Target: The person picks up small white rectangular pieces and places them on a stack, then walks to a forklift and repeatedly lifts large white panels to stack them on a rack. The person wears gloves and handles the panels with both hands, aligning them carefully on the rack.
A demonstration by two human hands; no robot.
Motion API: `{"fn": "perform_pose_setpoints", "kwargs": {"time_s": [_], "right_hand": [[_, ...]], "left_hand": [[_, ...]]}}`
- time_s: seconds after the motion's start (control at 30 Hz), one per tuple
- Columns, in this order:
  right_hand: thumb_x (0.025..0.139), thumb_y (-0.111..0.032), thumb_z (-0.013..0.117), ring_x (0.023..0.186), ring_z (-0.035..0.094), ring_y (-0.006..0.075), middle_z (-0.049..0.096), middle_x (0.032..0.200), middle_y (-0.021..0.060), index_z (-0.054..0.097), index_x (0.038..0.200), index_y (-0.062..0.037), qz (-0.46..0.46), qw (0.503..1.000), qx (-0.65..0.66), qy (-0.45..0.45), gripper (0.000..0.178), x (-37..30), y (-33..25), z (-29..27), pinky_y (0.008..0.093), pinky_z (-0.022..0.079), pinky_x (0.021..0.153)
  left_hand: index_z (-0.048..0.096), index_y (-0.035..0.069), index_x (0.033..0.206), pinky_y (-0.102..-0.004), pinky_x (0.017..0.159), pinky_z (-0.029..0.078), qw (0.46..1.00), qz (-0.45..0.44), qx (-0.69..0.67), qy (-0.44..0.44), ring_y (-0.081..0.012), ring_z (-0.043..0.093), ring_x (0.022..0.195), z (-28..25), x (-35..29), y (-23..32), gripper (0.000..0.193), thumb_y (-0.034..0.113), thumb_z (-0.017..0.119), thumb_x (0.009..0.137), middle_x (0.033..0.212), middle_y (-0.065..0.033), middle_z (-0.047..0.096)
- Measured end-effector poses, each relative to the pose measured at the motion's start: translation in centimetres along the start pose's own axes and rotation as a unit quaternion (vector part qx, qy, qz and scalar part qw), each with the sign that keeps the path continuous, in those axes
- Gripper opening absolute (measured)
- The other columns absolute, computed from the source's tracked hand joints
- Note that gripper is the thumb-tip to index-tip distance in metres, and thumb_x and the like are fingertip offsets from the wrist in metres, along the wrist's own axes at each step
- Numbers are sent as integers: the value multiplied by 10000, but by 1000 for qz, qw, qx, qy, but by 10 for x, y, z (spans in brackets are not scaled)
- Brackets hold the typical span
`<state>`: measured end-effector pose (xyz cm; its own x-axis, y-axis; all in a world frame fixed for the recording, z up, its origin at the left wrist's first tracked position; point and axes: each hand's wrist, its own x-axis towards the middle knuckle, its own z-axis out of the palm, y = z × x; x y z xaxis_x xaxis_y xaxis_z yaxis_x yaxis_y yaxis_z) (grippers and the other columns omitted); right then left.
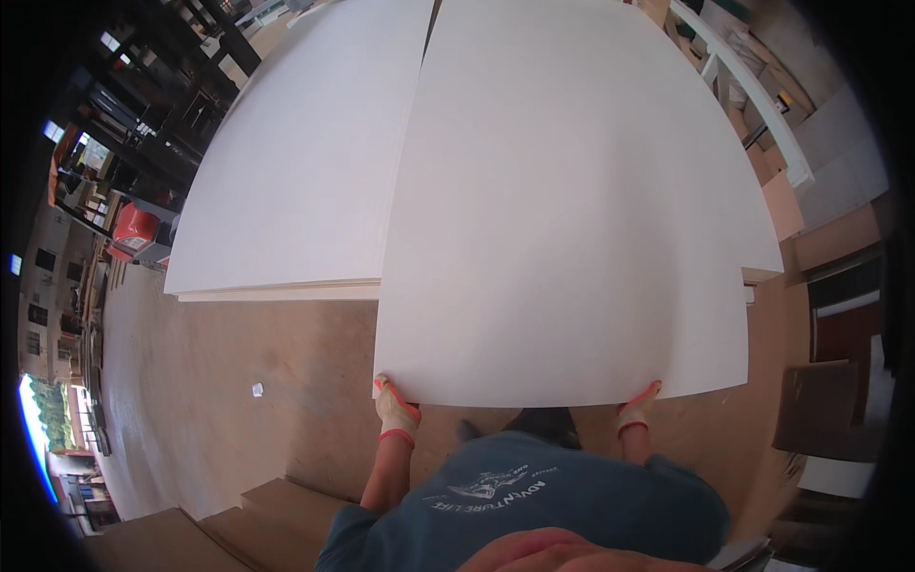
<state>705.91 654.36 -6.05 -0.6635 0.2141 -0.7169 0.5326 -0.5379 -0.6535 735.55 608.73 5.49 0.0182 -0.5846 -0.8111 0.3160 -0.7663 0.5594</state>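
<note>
A large white panel (553, 219) stretches away in front of me, its near edge overhanging the stack of white boards (295, 191) beneath and beside it. At the near left corner my left hand (396, 410), in a pale glove with red-orange parts, grips the edge with the thumb on top. My right hand (638, 406), gloved alike, holds the same edge farther right, its thumb also over the top face. The fingers of both hands are hidden under the panel.
Brown floor (229, 381) shows at the left, with a small crumpled white scrap (257, 390) on it. Brown boards (286, 505) lie near my left side. A red and black machine (138, 229) stands far left. Dark panels (829, 410) stand at the right.
</note>
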Motion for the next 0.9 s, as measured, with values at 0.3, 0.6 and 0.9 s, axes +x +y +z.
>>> {"fn": "perform_pose_setpoints", "kwargs": {"time_s": [0.3, 0.6, 0.9], "right_hand": [[949, -761, 556, 1085, 692, 253, 736, 1248, 90, 675, 1359, -9, -67, 970, -53, 229, 864, 231, -135, 55, 396, 581, 906], [881, -768, 672, 822, 645, 189, 753, 1037, 79, 746, 1202, 22, -127, 930, -180, 295, 856, 363, -225, 64, 352, 556, 790], [897, -630, 763, 958, 626, 171, 707, 1131, 39, 709, 1275, -46, -148, 937, -86, 303, 698, 397, -240, 58, 370, 534, 864]], "left_hand": [[628, 103, 1323, -500, 1048, 502, 955, -254, 154, -22, -326, 617, 1243, 154, 56, -201, 536, 540, 523, 1031, 1330, -103, 661], [482, 23, 1498, -466, 1085, 474, 627, 453, 614, -154, -370, 605, 1291, 412, 129, -209, 768, 471, 740, 931, 1415, -226, 612], [206, 10, 1638, -391, 1055, 504, 694, 376, 570, -229, -288, 575, 1257, 541, 216, -269, 888, 201, 743, 958, 1477, -193, 527]]}}
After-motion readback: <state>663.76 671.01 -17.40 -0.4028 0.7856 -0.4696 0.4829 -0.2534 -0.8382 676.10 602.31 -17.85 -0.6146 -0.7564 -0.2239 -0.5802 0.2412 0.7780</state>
